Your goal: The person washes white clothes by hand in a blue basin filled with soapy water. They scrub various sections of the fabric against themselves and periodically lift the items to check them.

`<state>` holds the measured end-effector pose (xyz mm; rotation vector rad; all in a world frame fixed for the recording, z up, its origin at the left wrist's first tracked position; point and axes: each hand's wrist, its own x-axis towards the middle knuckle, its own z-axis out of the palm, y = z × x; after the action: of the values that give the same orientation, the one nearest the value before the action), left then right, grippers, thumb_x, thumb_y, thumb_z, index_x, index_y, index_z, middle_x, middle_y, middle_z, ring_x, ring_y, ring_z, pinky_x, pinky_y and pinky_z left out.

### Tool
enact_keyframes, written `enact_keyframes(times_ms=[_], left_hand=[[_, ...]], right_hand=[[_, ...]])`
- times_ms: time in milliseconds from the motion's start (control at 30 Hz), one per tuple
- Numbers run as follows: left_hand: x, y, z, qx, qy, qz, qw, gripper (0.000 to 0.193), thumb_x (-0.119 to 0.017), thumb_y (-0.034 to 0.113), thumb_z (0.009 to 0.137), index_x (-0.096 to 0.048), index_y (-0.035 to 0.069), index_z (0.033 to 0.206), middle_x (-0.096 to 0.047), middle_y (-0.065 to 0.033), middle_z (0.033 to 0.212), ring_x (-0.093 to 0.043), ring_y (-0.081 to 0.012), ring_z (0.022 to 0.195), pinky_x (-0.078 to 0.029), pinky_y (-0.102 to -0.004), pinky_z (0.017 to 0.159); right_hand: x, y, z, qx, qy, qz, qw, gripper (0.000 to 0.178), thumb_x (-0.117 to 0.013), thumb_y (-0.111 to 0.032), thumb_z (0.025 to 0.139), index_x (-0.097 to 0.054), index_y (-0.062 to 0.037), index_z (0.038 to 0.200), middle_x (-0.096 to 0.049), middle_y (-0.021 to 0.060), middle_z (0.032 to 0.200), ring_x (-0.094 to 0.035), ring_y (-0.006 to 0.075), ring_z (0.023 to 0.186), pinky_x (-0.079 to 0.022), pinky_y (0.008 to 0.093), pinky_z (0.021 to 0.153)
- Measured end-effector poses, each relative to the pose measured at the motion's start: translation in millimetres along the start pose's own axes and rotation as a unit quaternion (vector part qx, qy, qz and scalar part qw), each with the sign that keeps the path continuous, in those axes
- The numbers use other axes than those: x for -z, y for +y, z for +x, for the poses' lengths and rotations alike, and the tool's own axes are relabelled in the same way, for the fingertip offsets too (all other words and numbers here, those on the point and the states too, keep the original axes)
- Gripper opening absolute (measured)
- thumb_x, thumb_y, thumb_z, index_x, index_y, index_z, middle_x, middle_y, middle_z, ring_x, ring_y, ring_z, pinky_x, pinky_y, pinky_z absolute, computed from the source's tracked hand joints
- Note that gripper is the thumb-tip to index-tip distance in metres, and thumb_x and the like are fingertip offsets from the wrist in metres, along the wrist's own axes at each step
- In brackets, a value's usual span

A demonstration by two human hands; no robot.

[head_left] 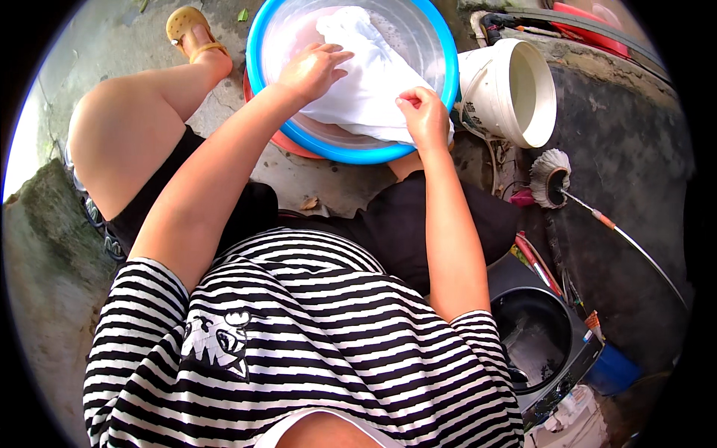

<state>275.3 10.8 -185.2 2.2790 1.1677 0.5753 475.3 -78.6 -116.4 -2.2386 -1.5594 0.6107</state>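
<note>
A wide basin [258, 81] with a blue rim stands between my legs, with soapy-looking water inside. White wet cloth [366, 75] is spread in it, reaching toward the near right rim. My left hand [312, 71] hovers at the cloth's left side with fingers apart, holding nothing that I can see. At the right part of the basin, my right hand [426, 118] pinches the cloth near its edge, thumb and fingers together. Whether the left fingertips touch the cloth is hard to tell.
A white bucket [534, 93] lies tilted right of the basin. A round white-bristled brush [550, 178] with a long handle rests on a dark surface. Nearer, a black pan-like vessel [534, 336] and a blue container [614, 369] sit at my right. Something red [295, 145] shows under the basin.
</note>
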Motion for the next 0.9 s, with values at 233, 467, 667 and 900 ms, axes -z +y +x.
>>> enact_keyframes(times_ms=[233,467,667,900], left_hand=[[3,7,15,-0.046,-0.04,-0.033,0.998,0.023,-0.06,0.02,0.079,-0.066,0.015,0.1,-0.057,-0.0046,0.114,-0.052,-0.0242,0.103,-0.043,-0.0344,0.088],[2,10,13,-0.098,0.002,-0.121,0.988,0.016,-0.061,0.021,0.077,-0.069,0.01,0.086,-0.063,-0.0052,0.099,-0.055,-0.0239,0.096,-0.044,-0.0338,0.084],[9,20,4,-0.11,-0.03,-0.126,0.986,0.015,-0.061,0.021,0.077,-0.066,0.008,0.082,-0.063,-0.0076,0.096,-0.056,-0.0271,0.092,-0.044,-0.0346,0.08],[28,27,0,0.012,0.069,-0.326,0.943,0.015,-0.054,0.02,0.085,-0.058,0.006,0.088,-0.06,-0.0101,0.078,-0.056,-0.0238,0.072,-0.044,-0.0339,0.069]], right_hand=[[13,4,1,0.096,0.007,0.236,0.967,0.01,-0.061,-0.006,0.076,-0.056,0.0003,0.08,-0.063,0.0111,0.091,-0.059,0.0166,0.08,-0.045,0.0288,0.075],[29,-6,-8,0.046,-0.056,0.317,0.946,0.007,-0.053,-0.006,0.085,-0.049,0.0002,0.088,-0.061,0.0102,0.099,-0.053,0.0084,0.081,-0.043,0.022,0.074],[37,-18,-19,0.071,-0.044,0.357,0.931,0.006,-0.05,-0.006,0.087,-0.048,0.0,0.089,-0.06,0.0084,0.098,-0.051,0.0066,0.078,-0.042,0.0208,0.072],[41,-9,-29,0.073,0.046,0.144,0.986,0.015,-0.051,-0.015,0.087,-0.048,-0.0005,0.092,-0.059,0.0104,0.083,-0.054,0.0172,0.072,-0.044,0.0313,0.066]])
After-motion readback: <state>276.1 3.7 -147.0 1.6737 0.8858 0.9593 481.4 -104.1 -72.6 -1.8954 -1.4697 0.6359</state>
